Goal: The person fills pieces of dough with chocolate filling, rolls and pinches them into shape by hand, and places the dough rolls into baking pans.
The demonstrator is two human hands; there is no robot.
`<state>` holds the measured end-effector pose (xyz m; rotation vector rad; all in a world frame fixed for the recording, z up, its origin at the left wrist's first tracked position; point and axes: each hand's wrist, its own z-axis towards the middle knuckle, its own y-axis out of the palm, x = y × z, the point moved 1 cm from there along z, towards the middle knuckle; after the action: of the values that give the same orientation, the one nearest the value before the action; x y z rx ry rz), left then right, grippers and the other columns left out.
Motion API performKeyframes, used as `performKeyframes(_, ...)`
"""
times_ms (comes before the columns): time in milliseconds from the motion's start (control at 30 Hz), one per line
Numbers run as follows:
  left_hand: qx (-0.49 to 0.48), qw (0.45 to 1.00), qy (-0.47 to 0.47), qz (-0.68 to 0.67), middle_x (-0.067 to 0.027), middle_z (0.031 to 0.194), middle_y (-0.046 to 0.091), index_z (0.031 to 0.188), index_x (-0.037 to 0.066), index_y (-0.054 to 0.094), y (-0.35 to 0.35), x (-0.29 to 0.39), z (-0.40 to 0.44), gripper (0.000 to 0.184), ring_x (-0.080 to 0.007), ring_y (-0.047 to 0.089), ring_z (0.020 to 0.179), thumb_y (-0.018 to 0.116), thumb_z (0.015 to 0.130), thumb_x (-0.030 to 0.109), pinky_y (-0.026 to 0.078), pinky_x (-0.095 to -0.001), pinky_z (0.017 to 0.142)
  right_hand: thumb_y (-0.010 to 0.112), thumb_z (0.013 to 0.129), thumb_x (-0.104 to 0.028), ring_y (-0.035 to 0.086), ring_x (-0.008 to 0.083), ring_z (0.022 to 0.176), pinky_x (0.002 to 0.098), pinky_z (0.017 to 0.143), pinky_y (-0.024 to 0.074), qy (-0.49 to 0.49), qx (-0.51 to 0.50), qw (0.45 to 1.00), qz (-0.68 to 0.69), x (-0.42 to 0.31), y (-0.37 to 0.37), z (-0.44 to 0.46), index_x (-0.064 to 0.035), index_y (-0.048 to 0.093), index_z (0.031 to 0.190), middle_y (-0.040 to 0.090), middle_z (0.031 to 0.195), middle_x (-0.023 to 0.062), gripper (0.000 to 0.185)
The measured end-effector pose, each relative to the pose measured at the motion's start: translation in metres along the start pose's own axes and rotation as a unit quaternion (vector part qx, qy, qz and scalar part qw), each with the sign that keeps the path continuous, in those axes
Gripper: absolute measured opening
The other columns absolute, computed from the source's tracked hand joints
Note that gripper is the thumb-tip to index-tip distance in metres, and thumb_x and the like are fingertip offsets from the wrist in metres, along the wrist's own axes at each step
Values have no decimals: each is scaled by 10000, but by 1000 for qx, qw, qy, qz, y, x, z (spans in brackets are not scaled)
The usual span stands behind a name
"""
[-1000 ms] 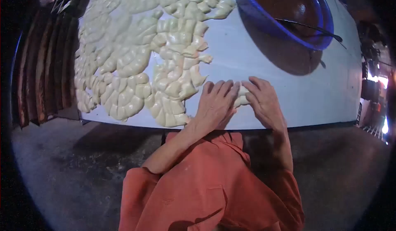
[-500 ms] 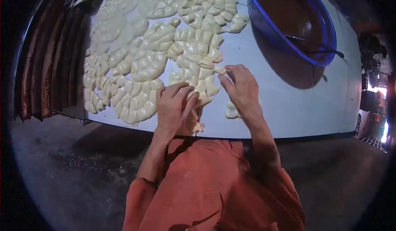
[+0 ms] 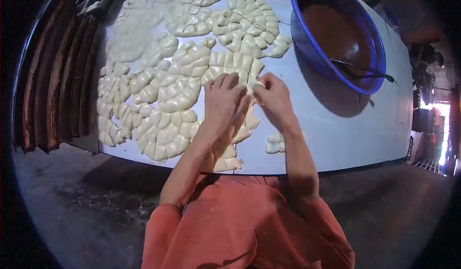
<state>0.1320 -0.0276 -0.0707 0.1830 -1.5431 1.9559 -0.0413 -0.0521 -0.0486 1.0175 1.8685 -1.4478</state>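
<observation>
Pale, glossy dough pieces (image 3: 165, 134) lie in joined, scored clusters over the left half of the white table. My left hand (image 3: 223, 98) rests on the near cluster, its fingers bent and close together at the dough. Just right of it, my right hand (image 3: 273, 96) pinches a bit of dough at the cluster's edge, thumb and forefinger together. The fingertips of both hands nearly meet there. A small separate piece of dough (image 3: 275, 144) lies on the table beside my right forearm.
A blue basin (image 3: 300, 31) of brown liquid stands at the back right of the table (image 3: 355, 139), a dark-handled utensil (image 3: 365, 68) across its rim. Rusty metal trays (image 3: 53, 77) stand along the left. At the far right is a metal rack (image 3: 425, 164).
Both hands left the small dough piece and moved left to the large cluster, then up along its edge. The hands have since come together. The view has shifted slightly.
</observation>
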Motion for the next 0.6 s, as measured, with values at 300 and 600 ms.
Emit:
performKeyframes(300, 20, 998, 34, -48, -152, 1362, 509, 1303, 146, 571, -2, 6, 7, 608, -344, 434, 1314, 771, 765, 346, 299, -535, 1053, 669, 863, -135, 534, 53, 698, 207, 588, 491, 91, -54, 922, 372, 2, -36, -13, -64, 614, 1004, 556, 808, -32, 166)
performKeyframes(600, -100, 993, 61, 14, -180, 1407, 488, 1231, 182, 650, 21, 19, 22, 509, -384, 366, 1391, 752, 792, 420, 225, -701, 1083, 659, 834, -50, 607, 82, 689, 216, 607, 476, -7, -133, 882, 451, 13, -86, -46, -15, 627, 1032, 656, 840, 34, 204)
